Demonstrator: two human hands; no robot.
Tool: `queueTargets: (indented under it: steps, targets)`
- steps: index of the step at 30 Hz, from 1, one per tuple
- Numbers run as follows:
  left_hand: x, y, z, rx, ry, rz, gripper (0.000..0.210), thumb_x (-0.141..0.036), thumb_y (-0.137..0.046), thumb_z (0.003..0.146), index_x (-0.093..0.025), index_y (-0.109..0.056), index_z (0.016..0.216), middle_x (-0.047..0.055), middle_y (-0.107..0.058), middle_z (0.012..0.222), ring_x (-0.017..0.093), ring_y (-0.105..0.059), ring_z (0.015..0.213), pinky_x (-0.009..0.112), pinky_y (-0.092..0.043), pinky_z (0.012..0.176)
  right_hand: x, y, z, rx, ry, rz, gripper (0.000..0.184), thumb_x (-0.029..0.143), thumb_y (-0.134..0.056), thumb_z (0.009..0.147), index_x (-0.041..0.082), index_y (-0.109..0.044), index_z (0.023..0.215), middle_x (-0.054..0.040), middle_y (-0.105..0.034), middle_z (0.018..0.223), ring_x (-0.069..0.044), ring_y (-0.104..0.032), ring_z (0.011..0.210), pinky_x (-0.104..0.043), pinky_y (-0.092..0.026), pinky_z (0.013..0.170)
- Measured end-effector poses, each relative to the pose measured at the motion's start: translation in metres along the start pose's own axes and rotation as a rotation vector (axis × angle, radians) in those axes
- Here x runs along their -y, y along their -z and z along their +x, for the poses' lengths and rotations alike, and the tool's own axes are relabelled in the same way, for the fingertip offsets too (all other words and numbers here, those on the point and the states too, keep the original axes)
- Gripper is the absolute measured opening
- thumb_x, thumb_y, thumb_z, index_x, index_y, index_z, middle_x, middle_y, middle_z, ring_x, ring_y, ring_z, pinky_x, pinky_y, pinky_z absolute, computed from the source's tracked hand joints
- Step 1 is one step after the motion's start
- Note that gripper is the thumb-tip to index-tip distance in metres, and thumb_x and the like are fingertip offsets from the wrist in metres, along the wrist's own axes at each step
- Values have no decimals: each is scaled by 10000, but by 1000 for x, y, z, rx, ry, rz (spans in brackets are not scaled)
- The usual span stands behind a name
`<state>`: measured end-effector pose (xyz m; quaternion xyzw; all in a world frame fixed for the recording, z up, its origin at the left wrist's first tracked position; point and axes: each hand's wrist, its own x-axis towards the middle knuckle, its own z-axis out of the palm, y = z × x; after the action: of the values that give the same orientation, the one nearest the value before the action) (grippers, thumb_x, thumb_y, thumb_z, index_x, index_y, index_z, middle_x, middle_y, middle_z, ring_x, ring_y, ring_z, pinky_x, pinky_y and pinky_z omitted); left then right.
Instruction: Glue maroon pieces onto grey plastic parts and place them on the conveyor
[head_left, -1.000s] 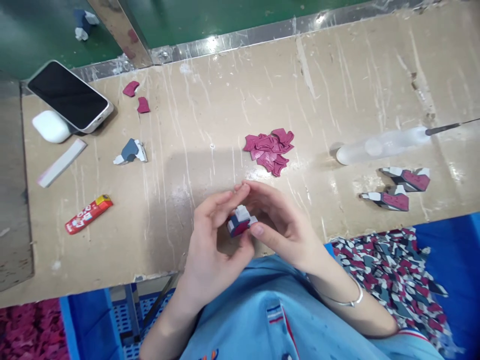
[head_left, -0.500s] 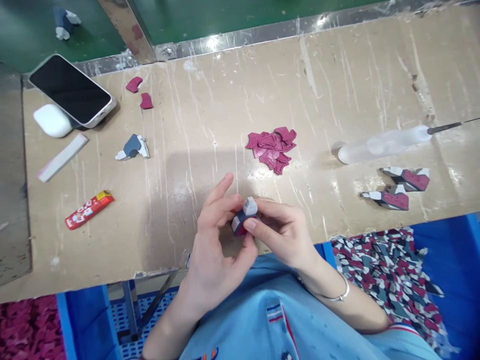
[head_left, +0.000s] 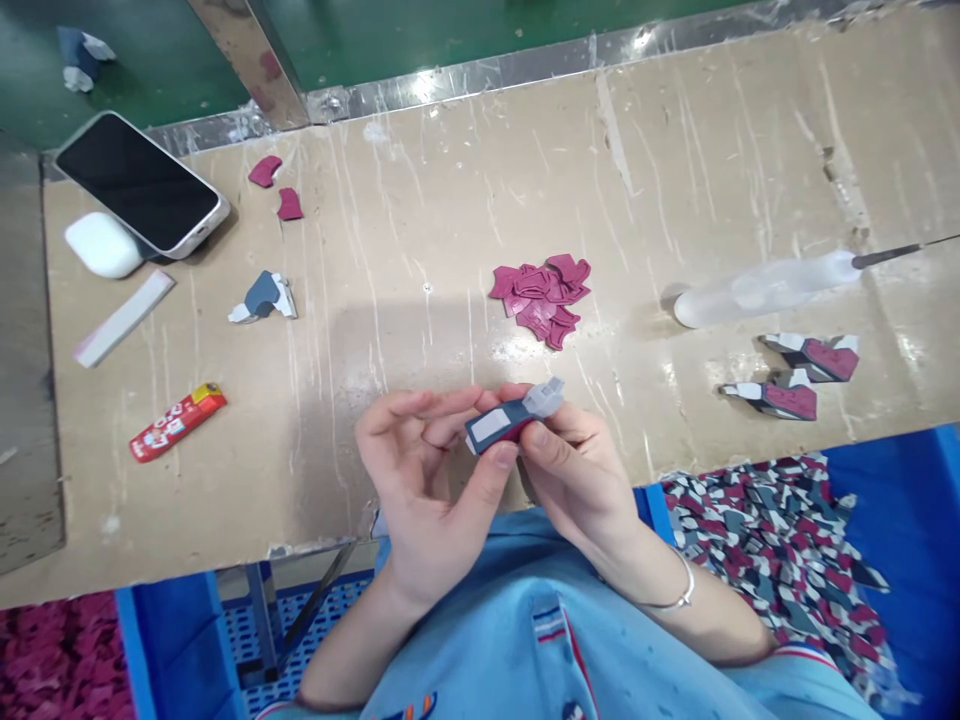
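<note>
Between my two hands, above the front of the table, is a small plastic toy part [head_left: 496, 424], dark blue-grey with a light grey end and a maroon underside. My left hand [head_left: 431, 480] pinches its left end between thumb and fingers. On the right end, my right hand [head_left: 574, 460] closes thumb and fingers below the grey tip. Just beyond the hands lies a pile of maroon plastic pieces [head_left: 541, 295]. Two similar assembled parts [head_left: 787, 398] with maroon panels rest on the right side of the table.
A translucent bottle with a dark thin tip [head_left: 765, 290] lies at right. On the left are a phone [head_left: 142, 185], a white case [head_left: 103, 245], a red packet [head_left: 178, 422] and a grey-blue part [head_left: 262, 297]. Blue bins of pieces [head_left: 787, 560] stand below the table edge.
The toy part has been turned, so its long side with a light panel now faces up and its grey end points right. My left fingers have come lower and closer around it.
</note>
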<state>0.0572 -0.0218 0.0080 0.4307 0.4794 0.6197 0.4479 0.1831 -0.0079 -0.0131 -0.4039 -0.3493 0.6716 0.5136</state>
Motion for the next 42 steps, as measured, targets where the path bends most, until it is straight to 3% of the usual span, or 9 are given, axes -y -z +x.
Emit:
queueTargets:
  steps: [5,9,12,15,19,23,33,40,42]
  targets:
    - [-3,-2,3,-34,-69,60,438,-100,-846,933,-304,-591,1224,-59,-774,986,133,-825,962,301,-688,982,-4,-4,-2,10,15,68,263,534,-844,946,364,-855,1146,-14,-877,1146,-259,-858,1028,-404,-738,912]
    - [-4,-3,6,-41,-57,4,366,-119,-825,956,-315,-638,1203,-45,-736,1026,120,-793,942,275,-685,931,0,-4,1,21,59,21,256,540,-813,971,357,-855,1145,-12,-875,1133,-239,-856,985,-370,-735,859]
    - [-6,0,6,-2,28,-75,247,-146,-843,954,-275,-675,1080,-30,-718,1028,102,-778,981,219,-664,929,11,2,5,65,231,-246,224,465,-723,1055,338,-840,1198,-29,-864,1148,-240,-816,1130,-404,-687,1019]
    - [-8,6,7,22,177,-156,213,-204,-865,952,-243,-655,960,-31,-723,1043,76,-762,978,172,-643,908,26,9,7,120,428,-603,288,414,-617,1115,279,-816,1274,-98,-790,1347,-280,-663,1420,-507,-511,1273]
    - [-8,12,9,172,435,-219,263,-362,-867,958,-257,-631,1006,-5,-799,1074,138,-804,935,231,-666,827,37,15,8,202,419,-731,358,381,-496,1160,274,-776,1355,-118,-726,1450,-284,-646,1434,-506,-555,1224]
    - [-5,11,12,295,527,-249,439,-460,-846,967,-291,-573,1267,-1,-832,908,206,-838,858,316,-687,792,35,18,9,174,355,-672,313,338,-525,1153,267,-819,1235,-108,-772,1362,-260,-720,1327,-442,-631,1118]
    - [-5,4,6,164,368,-179,416,-392,-854,973,-280,-458,1035,-35,-854,830,174,-851,791,270,-682,805,30,19,12,230,234,-475,369,543,-600,1103,267,-835,1170,-70,-820,1012,-201,-781,929,-310,-662,820]
    - [-11,6,0,218,280,-138,334,-304,-856,971,-260,-544,1080,38,-874,1118,167,-854,1041,258,-653,971,28,10,2,172,217,-412,193,362,-714,1053,264,-852,1147,-82,-845,1136,-225,-798,1058,-340,-652,926]
    - [-14,6,-3,211,260,-125,368,-294,-875,950,-263,-536,1093,54,-868,1163,177,-853,1054,270,-654,979,29,5,-2,138,245,-429,189,348,-712,1049,242,-853,1114,-84,-842,1074,-213,-792,965,-330,-653,867]
